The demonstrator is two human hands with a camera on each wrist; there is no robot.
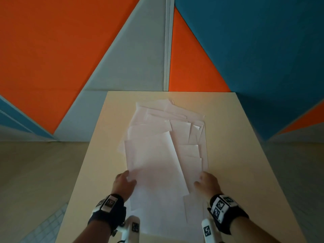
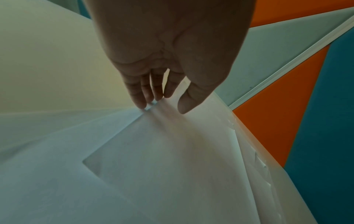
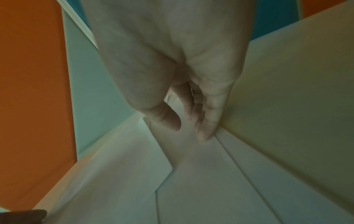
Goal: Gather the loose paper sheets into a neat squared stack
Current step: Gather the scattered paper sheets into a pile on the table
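Several white paper sheets [image 1: 157,155] lie in a loose, overlapping pile down the middle of the cream table [image 1: 236,155], fanned at odd angles toward the far end. My left hand [image 1: 125,180] rests against the pile's left edge near the front. In the left wrist view, the left hand [image 2: 162,107] has straight fingers [image 2: 141,103] touching a sheet's [image 2: 172,159] edge, with the thumb over the paper. My right hand [image 1: 206,180] is at the pile's right edge. Its straight fingers [image 3: 205,133] touch the sheets [image 3: 201,189] there.
Bare table surface runs along both sides of the pile. The table's far edge [image 1: 171,91] meets a wall of orange, grey and blue panels [image 1: 52,50]. Floor [image 1: 35,172] lies beyond the table's left edge.
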